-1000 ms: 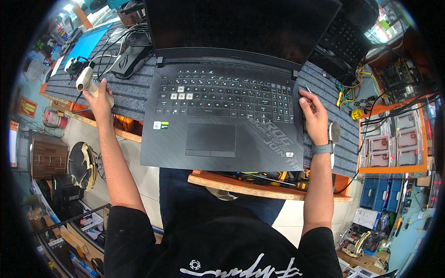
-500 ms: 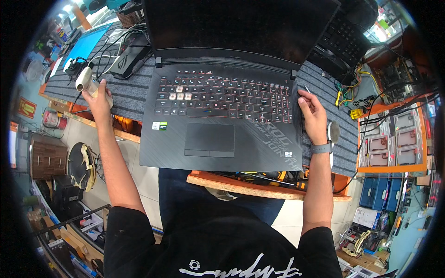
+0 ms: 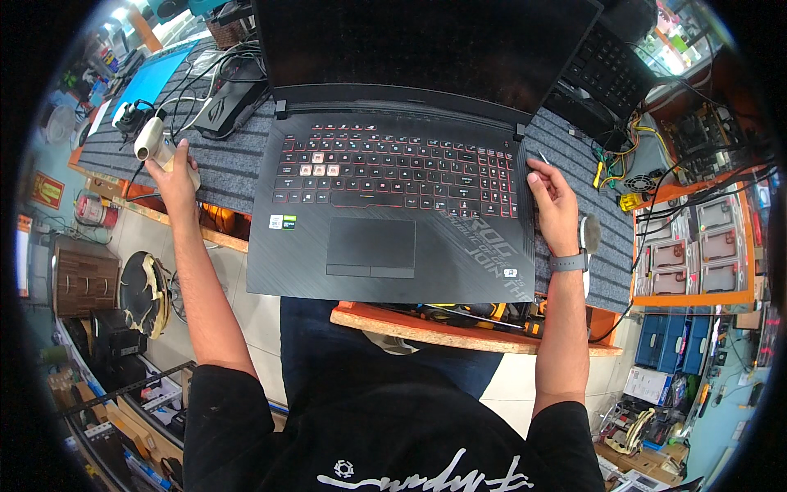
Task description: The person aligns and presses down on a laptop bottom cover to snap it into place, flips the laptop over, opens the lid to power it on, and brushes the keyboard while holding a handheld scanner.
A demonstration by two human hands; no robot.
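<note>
An open black laptop (image 3: 373, 250) sits in front of me, its screen (image 3: 410, 45) dark. Red light edges its keys, and a small cluster of pale keys (image 3: 320, 170) stands out at the left. Over at the table's left edge, my left hand (image 3: 174, 168) is closed around a white pistol-shaped tool (image 3: 151, 141) with a round opening at its front. My right hand (image 3: 555, 201) rests beside the laptop's right edge, its fingers loosely bent and apart. A thin pointed thing (image 3: 542, 155) shows just past those fingertips; I cannot tell whether they touch it.
A black power adapter (image 3: 229, 107) and tangled cables lie left of the laptop. On the right are a black keyboard (image 3: 607, 70), coloured wires with a small fan (image 3: 642, 182), and a white-handled brush-like thing (image 3: 589, 238). An orange drawer (image 3: 410, 324) with tools juts out below the laptop.
Both hands and the laptop stay where they were. The red light around the keys looks somewhat brighter.
</note>
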